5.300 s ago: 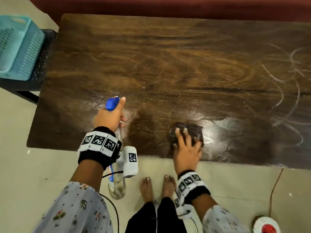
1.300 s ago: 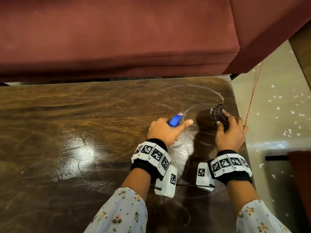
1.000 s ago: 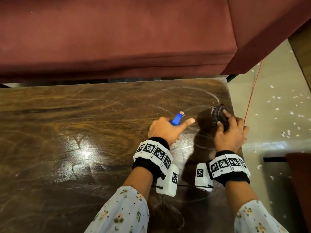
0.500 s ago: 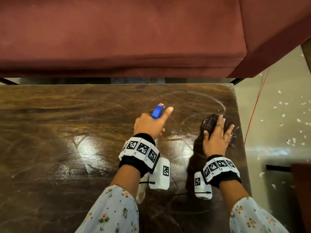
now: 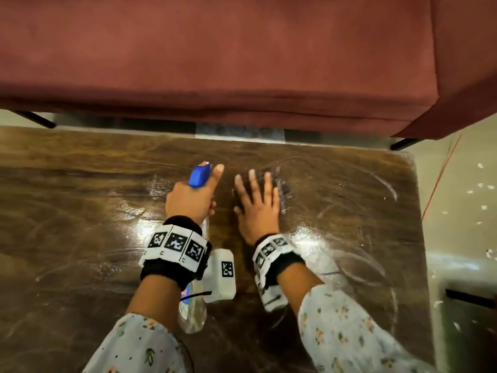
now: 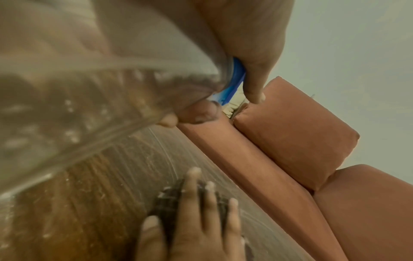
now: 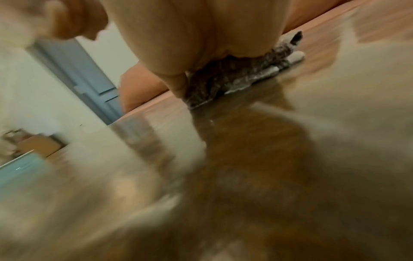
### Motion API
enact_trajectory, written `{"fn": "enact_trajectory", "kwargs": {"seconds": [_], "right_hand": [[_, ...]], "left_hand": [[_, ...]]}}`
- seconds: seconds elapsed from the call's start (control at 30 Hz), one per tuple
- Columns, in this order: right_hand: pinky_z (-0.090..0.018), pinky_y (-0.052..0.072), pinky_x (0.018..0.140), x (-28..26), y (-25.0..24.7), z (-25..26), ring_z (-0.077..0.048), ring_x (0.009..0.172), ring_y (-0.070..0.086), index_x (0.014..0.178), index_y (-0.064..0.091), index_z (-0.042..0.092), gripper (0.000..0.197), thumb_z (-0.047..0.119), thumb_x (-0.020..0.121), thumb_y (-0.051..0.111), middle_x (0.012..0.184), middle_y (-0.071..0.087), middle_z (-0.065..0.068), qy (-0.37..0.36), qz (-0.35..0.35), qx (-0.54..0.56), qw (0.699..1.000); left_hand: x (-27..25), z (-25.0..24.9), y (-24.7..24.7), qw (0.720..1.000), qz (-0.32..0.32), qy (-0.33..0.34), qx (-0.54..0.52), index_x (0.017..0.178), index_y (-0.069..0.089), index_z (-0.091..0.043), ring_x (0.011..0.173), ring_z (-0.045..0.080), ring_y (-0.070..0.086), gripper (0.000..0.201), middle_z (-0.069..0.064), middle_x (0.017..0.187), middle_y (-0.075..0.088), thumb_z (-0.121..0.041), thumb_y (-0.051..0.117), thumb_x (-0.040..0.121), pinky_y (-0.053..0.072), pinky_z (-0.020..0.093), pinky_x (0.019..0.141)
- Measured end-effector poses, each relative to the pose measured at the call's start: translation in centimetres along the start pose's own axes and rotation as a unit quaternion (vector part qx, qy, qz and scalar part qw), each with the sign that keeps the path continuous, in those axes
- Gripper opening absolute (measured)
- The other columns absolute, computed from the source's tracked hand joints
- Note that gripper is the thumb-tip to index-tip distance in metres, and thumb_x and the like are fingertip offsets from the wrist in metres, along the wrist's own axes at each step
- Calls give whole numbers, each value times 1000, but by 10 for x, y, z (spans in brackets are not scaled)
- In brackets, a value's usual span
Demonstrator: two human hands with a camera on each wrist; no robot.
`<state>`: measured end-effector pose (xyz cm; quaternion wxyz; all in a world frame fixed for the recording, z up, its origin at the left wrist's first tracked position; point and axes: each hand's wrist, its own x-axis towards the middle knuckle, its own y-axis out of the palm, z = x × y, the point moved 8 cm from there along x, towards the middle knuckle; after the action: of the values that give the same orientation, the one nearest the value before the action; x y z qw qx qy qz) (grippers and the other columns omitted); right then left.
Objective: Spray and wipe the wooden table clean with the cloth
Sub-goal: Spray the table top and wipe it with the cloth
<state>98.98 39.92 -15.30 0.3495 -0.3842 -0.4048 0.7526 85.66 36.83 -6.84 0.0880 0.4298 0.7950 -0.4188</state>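
Note:
The dark wooden table [image 5: 67, 238] shows wet streaks and white smears. My left hand [image 5: 193, 195] grips a clear spray bottle [image 5: 192, 310] by its neck, with the blue nozzle [image 5: 199, 175] pointing away from me; the bottle [image 6: 78, 91] fills the left wrist view. Just right of it, my right hand [image 5: 256, 203] lies flat with straight fingers on a dark checked cloth [image 5: 282, 188] and presses it on the table. The cloth [image 7: 234, 77] bunches under the palm in the blurred right wrist view, and the cloth [image 6: 167, 203] also shows in the left wrist view.
A dark red sofa [image 5: 215, 63] runs along the table's far edge. The table's right edge [image 5: 419, 238] is close to my right hand, with pale floor [image 5: 462, 211] littered with white specks beyond it. A thin red cord [image 5: 441, 173] crosses that floor.
My right hand has slid the cloth left from the table's right edge and flattened its fingers on it. My left hand with the bottle has kept beside it.

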Motion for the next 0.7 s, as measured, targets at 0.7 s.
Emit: {"fn": "enact_trajectory", "kwargs": {"seconds": [0.7], "right_hand": [[-54,9,116,-14,-127,-326,-35,144,6,146,13,37,62,41,90,38,158,13,-4,265,-104,-8,959]], "left_hand": [[-2,-27,38,998,9,4,-67,67,62,-18,50,19,59,50,-3,43,57,-68,62,70,57,46,84]]}}
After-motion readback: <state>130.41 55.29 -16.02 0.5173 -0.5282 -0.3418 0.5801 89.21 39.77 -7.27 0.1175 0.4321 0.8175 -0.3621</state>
